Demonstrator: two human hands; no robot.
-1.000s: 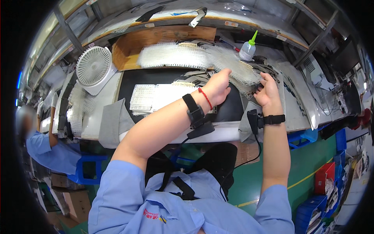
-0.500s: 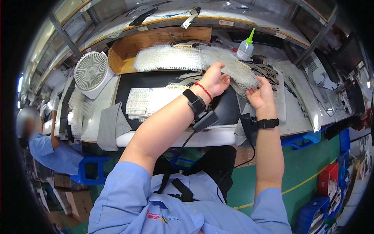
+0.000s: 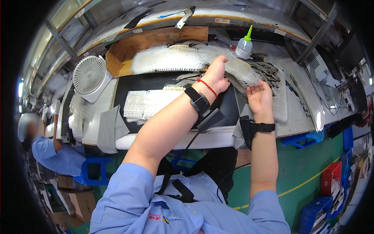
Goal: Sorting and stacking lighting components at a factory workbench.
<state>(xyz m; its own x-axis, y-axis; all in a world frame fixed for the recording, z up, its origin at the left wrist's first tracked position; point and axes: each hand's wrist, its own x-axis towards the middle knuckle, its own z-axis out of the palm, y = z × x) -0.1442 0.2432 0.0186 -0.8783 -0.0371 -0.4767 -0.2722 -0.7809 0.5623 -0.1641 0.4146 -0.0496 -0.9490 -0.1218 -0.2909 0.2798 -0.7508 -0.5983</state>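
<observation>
A pale translucent grid sheet (image 3: 240,72) slants down to the right over the right part of the workbench. At its lower right end is my right hand (image 3: 260,98), its fingers bent up against the sheet's edge and closed on it. My left hand (image 3: 216,77) is at the sheet's left side, thumb raised apart from the loosely curled fingers; I see nothing between them. Behind the left hand, a long stack of similar grid sheets (image 3: 167,59) lies in a wooden tray (image 3: 119,58). Nearer me, a stack of white grid-patterned pieces (image 3: 142,103) rests on a black mat (image 3: 130,82).
A squeeze bottle with a green nozzle (image 3: 244,47) stands behind the sheet, near dark flat strips (image 3: 269,72). At left are a white fan (image 3: 89,75) and a grey cloth (image 3: 112,128) over the bench edge. A shelf (image 3: 218,20) crosses the back. Another person (image 3: 58,154) sits far left.
My right hand has dropped slightly, its fingers lower at the sheet's end. My left hand has turned a little, its thumb now higher. The whole view has shifted slightly.
</observation>
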